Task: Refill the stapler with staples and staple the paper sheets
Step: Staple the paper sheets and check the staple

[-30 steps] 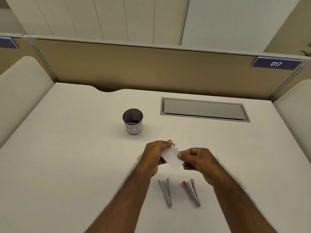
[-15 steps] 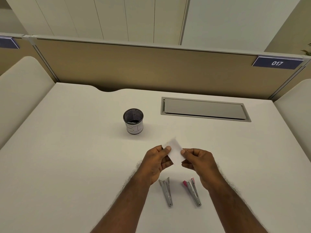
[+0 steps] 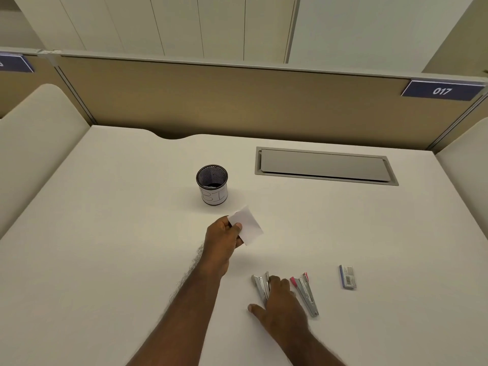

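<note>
Plain stapler (image 3: pixel 260 286) at 6 o'clock on desk (image 3: pixel 105 233), under right hand (image 3: pixel 284 305), fingers spread, not yet closed. Left hand (image 3: pixel 223 240) pinches paper sheets (image 3: pixel 248 225) w/ thumb, above desk. Step: pickup, I'd say. Next needs a grip avoiding pink-tipped stapler (image 3: pixel 305 293) at 3 o'clock. Staple box (image 3: pixel 348 276) farther right; lots of open room, edges far.

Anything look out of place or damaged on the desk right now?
Nothing stands out. The plain stapler and the red-tipped stapler lie side by side, the staple box lies flat to their right, and the mesh cup stands upright. The left hand pinches the paper.
</note>
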A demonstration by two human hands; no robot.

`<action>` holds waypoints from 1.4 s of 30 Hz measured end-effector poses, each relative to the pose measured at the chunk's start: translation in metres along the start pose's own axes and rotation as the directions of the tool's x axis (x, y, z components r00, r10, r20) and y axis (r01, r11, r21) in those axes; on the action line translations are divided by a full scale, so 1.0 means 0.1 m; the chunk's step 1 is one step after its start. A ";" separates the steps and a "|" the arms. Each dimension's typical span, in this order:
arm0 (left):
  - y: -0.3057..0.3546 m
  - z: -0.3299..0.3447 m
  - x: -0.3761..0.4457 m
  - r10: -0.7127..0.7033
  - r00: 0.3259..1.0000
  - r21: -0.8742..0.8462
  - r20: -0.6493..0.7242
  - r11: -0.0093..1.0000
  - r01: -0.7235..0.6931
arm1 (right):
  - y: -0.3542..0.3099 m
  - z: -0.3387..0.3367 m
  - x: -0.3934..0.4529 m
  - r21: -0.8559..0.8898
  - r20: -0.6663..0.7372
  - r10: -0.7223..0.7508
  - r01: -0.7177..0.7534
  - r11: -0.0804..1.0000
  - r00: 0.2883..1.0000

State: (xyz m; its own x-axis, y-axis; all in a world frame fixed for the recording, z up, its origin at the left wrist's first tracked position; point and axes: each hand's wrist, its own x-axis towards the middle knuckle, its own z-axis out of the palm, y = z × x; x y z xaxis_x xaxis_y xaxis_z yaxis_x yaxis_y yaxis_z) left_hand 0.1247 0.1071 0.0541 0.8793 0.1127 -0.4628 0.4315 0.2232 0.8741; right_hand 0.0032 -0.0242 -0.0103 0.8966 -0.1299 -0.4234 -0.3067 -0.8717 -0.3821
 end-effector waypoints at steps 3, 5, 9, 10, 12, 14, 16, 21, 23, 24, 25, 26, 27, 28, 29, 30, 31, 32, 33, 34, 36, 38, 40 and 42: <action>0.00 0.00 -0.03 0.005 1.000 0.007 0.029 1.000 -0.005 | -0.03 0.00 0.05 -0.050 -0.035 0.004 -0.006 0.999 0.999; 0.00 0.00 -0.04 0.006 0.999 0.009 0.048 1.000 -0.006 | -0.03 -0.02 0.07 -0.030 -0.059 0.000 -0.001 1.000 0.998; 0.01 0.01 -0.04 0.025 0.998 0.016 0.051 1.000 -0.026 | 0.06 -0.03 0.11 0.005 -0.110 -0.041 0.042 0.999 0.993; 0.01 0.01 -0.05 0.035 0.998 0.019 0.046 0.999 -0.036 | 0.08 -0.03 0.11 0.041 -0.120 -0.047 0.053 0.998 0.992; 0.03 0.01 -0.05 0.059 0.998 0.019 0.030 0.998 -0.060 | 0.10 -0.07 0.12 0.191 -0.115 -0.057 0.079 0.978 0.992; 0.06 0.00 -0.05 0.086 0.996 0.016 0.003 0.996 -0.086 | 0.10 -0.17 0.15 0.362 -0.105 -0.054 0.089 0.928 0.993; 0.07 -0.01 -0.05 0.105 0.994 -0.002 -0.025 0.994 -0.105 | 0.07 -0.35 0.21 0.567 -0.098 -0.019 0.071 0.821 0.995; 0.10 0.03 -0.08 0.146 0.986 0.025 -0.080 0.989 -0.145 | 0.00 -0.96 0.33 0.811 -0.092 -0.049 0.104 0.575 0.995; 0.11 0.05 -0.09 0.159 0.984 0.034 -0.076 0.987 -0.157 | -0.01 -1.20 0.36 0.781 -0.064 -0.103 0.114 0.613 0.993; 0.11 0.06 -0.10 0.164 0.984 0.039 -0.073 0.986 -0.162 | -0.04 -1.31 0.38 0.765 -0.035 -0.139 0.116 0.633 0.990; 0.11 0.07 -0.10 0.169 0.983 0.046 -0.070 0.985 -0.166 | -0.07 -1.40 0.38 0.751 -0.008 -0.173 0.120 0.649 0.985; 0.11 0.08 -0.11 0.173 0.983 0.054 -0.066 0.984 -0.170 | -0.11 -1.48 0.39 0.736 0.010 -0.199 0.127 0.665 0.980; 0.11 0.09 -0.11 0.178 0.982 0.060 -0.060 0.983 -0.175 | -0.14 -1.55 0.39 0.717 0.015 -0.216 0.140 0.682 0.976; 0.12 0.10 -0.12 0.184 0.981 0.063 -0.054 0.981 -0.181 | -0.16 -1.60 0.39 0.693 0.013 -0.227 0.155 0.704 0.974; 0.13 0.11 -0.13 0.191 0.980 0.067 -0.048 0.980 -0.187 | -0.18 -1.65 0.40 0.664 0.009 -0.233 0.168 0.728 0.972; 0.14 0.11 -0.13 0.197 0.979 0.072 -0.042 0.978 -0.194 | -0.19 -1.68 0.41 0.639 0.011 -0.240 0.178 0.748 0.971; 0.15 0.11 -0.14 0.204 0.978 0.078 -0.035 0.977 -0.200 | -0.20 -1.71 0.42 0.621 0.020 -0.251 0.185 0.761 0.968; 0.16 0.11 -0.14 0.209 0.977 0.082 -0.027 0.975 -0.206 | -0.20 -1.73 0.43 0.607 0.029 -0.265 0.194 0.771 0.964; 0.17 0.12 -0.15 0.215 0.977 0.083 -0.018 0.974 -0.212 | -0.20 -1.75 0.44 0.590 0.035 -0.278 0.204 0.781 0.960; 0.18 0.12 -0.15 0.220 0.976 0.083 -0.011 0.972 -0.218 | -0.20 -1.77 0.44 0.573 0.040 -0.283 0.210 0.792 0.958; 0.19 0.12 -0.16 0.225 0.974 0.090 -0.002 0.970 -0.224 | -0.18 -1.79 0.46 0.554 0.044 -0.271 0.202 0.807 0.962; 0.19 0.12 -0.15 0.230 0.973 0.107 0.002 0.968 -0.229 | -0.16 -1.80 0.48 0.533 0.044 -0.256 0.194 0.823 0.966; 0.19 0.13 -0.16 0.234 0.972 0.112 0.006 0.966 -0.233 | -0.14 -1.81 0.50 0.518 0.058 -0.254 0.188 0.834 0.966; 0.20 0.14 -0.16 0.237 0.971 0.118 0.023 0.964 -0.238 | -0.14 -1.82 0.52 0.522 0.078 -0.272 0.193 0.831 0.959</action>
State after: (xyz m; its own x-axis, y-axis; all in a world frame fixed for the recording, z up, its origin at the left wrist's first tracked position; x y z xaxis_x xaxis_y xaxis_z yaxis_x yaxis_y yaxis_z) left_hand 0.1216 0.0962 0.0810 0.9609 0.1406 -0.2386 0.2301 0.0743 0.9703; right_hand 0.1119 -0.1049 0.1226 0.9183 0.1497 -0.3665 -0.2486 -0.5024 -0.8281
